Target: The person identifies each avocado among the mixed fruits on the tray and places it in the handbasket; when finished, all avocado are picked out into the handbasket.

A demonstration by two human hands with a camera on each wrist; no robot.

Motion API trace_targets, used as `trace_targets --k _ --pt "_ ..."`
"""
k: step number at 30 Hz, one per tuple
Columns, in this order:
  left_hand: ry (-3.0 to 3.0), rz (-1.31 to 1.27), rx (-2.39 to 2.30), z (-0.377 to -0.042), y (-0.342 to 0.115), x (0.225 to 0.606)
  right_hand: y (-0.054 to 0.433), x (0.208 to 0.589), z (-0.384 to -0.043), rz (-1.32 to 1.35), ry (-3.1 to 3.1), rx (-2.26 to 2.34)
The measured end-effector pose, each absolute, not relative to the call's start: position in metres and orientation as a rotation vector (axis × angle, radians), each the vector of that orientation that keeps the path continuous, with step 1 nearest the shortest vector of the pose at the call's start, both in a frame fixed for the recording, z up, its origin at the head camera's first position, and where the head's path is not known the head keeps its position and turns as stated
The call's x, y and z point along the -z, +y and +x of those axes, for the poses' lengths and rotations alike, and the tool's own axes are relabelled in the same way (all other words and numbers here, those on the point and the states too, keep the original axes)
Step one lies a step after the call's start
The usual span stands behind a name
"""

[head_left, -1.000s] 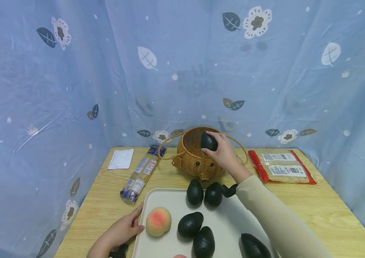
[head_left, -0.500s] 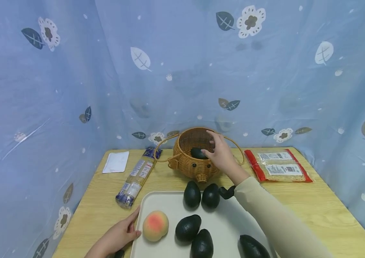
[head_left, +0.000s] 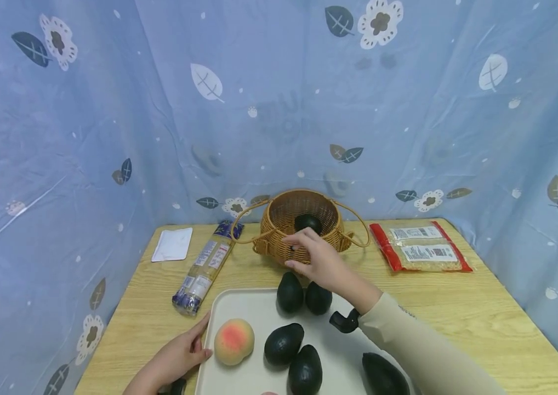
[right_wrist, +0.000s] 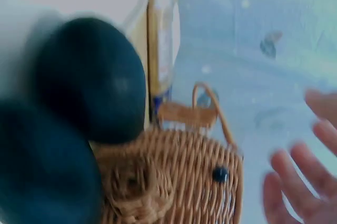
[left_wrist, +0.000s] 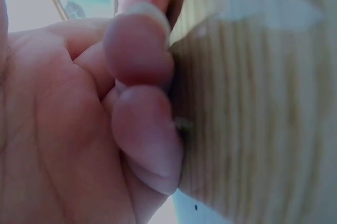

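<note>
- A blue curtain [head_left: 279, 109] printed with leaves and flowers hangs behind and to the sides of my wooden table [head_left: 466, 312].
- At the far left lies a white sheet [head_left: 172, 244].
- My left hand [head_left: 172, 356] rests against the tray's left edge, its forefinger stretched along the rim, the grip relaxed.
- A long clear packet [head_left: 206, 269] with blue ends slants beyond that hand.
- The pale tray [head_left: 340, 343] carries a peach [head_left: 234, 342] near its left edge.
- Right of the peach, four dark avocados [head_left: 284, 344] sit in two pairs, one nearer me and one at the far edge.
- Just past the tray stands the wicker basket [head_left: 271, 248], one avocado [head_left: 308, 224] lying inside it.
- My right hand [head_left: 323, 264] hangs before the basket's front, thumb and fingers parted, holding nothing.
- Another avocado [head_left: 385, 374] lies at the tray's right, beside my sleeve [head_left: 412, 334].
- Farthest right lies a red-edged packet [head_left: 424, 248] with white labels.
</note>
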State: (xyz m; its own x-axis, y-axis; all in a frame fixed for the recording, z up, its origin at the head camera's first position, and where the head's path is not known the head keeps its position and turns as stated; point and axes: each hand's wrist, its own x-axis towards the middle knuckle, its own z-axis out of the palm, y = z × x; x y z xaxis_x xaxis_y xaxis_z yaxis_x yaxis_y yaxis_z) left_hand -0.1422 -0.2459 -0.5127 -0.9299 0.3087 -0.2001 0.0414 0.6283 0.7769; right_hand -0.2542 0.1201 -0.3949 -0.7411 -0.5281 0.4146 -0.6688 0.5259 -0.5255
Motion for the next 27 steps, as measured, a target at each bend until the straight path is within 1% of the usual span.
trace_targets --k 6,10,16,27 --pt "2.531 0.283 -1.206 -0.143 -0.246 0.512 0.114 0.407 -0.231 1.502 -2.711 -0.877" --pt "2.544 0.279 -1.183 -0.143 -0.248 0.511 0.112 0.419 -0.223 1.705 -2.782 -0.792" --pt "2.487 0.283 -1.241 -0.143 -0.247 0.510 0.110 0.434 -0.219 1.828 -2.828 -0.730" --pt "2.490 0.266 -1.242 -0.141 -0.243 0.508 0.111 0.447 -0.215 1.920 -2.887 -0.752"
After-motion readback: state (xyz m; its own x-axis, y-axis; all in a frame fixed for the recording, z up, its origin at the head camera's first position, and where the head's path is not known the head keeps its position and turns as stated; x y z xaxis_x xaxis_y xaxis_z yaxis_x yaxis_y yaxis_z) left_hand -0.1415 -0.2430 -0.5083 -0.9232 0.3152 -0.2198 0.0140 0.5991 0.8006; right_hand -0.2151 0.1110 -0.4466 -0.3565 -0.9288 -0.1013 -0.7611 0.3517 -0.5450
